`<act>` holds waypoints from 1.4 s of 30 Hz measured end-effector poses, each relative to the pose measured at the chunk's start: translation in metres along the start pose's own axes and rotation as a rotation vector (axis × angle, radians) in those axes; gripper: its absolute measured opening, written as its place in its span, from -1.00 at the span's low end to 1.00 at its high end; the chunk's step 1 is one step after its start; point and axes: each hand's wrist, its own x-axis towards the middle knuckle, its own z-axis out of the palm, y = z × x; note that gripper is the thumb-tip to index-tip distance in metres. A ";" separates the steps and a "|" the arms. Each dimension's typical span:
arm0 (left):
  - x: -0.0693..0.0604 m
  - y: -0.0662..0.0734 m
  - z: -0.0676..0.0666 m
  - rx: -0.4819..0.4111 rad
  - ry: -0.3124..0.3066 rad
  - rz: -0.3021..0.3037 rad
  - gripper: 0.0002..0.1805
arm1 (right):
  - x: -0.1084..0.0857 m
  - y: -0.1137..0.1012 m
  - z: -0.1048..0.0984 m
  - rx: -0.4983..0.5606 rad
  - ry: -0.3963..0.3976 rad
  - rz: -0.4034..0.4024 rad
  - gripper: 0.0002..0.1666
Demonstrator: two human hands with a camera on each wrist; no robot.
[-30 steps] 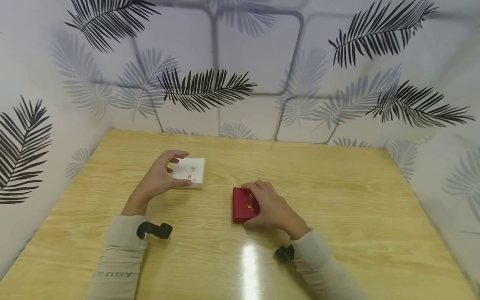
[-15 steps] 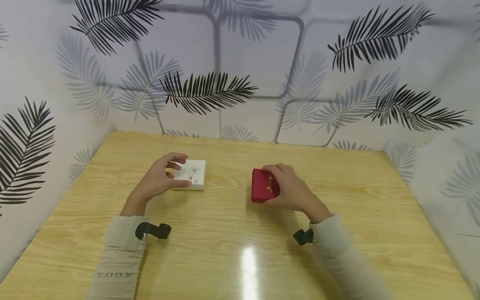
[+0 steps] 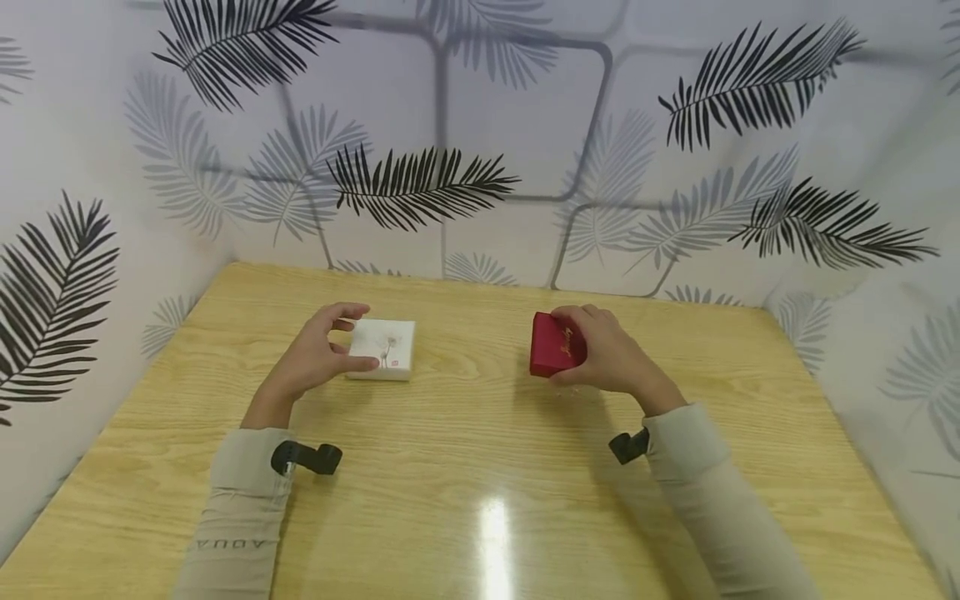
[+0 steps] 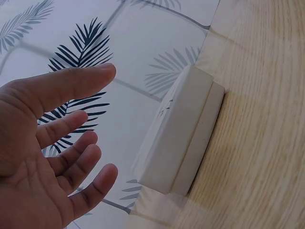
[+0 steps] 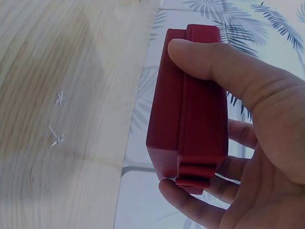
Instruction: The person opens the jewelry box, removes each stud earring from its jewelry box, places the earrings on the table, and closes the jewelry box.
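My right hand (image 3: 611, 354) grips a red jewelry box (image 3: 555, 346) with gold lettering on top, thumb on one side and fingers on the other. The right wrist view shows this red box (image 5: 190, 109) held above the table, its lid closed. On the wood below lie two small silvery pieces (image 5: 58, 140), possibly earrings; their kind is hard to tell. A white lidded box (image 3: 382, 346) with a flower print sits flat on the table at the left. My left hand (image 3: 311, 354) hovers beside it, fingers spread, and the left wrist view shows a gap between them.
The light wooden table (image 3: 420, 467) runs back to a wall (image 3: 517, 108) covered with a leaf pattern. Side walls flank the table left and right. Each sleeve carries a black wrist camera (image 3: 307, 457).
The red box has been lifted off the table in my right hand and carried right and away from me. My left hand and the white box have stayed nearly in place.
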 end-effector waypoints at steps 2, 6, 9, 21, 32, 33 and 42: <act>0.001 -0.001 0.000 0.010 -0.003 -0.011 -0.11 | 0.002 0.003 -0.001 0.005 -0.002 -0.007 0.05; 0.002 -0.005 0.000 0.030 -0.013 -0.031 -0.06 | 0.005 0.010 -0.002 0.005 -0.004 -0.011 0.04; 0.003 -0.008 0.000 0.045 -0.017 -0.043 -0.01 | 0.008 0.016 -0.002 0.004 -0.004 -0.006 0.04; 0.004 -0.016 0.005 0.019 -0.051 -0.091 0.11 | 0.020 0.043 0.001 0.022 -0.034 0.019 0.05; 0.008 -0.019 0.005 -0.033 -0.072 -0.105 0.18 | 0.036 0.066 0.008 0.018 -0.064 0.028 0.05; 0.008 -0.020 0.006 -0.036 -0.077 -0.106 0.19 | 0.037 0.067 0.009 0.017 -0.066 0.029 0.06; 0.007 -0.026 0.008 -0.003 -0.107 -0.112 0.17 | 0.035 0.075 0.015 0.031 -0.077 0.045 0.05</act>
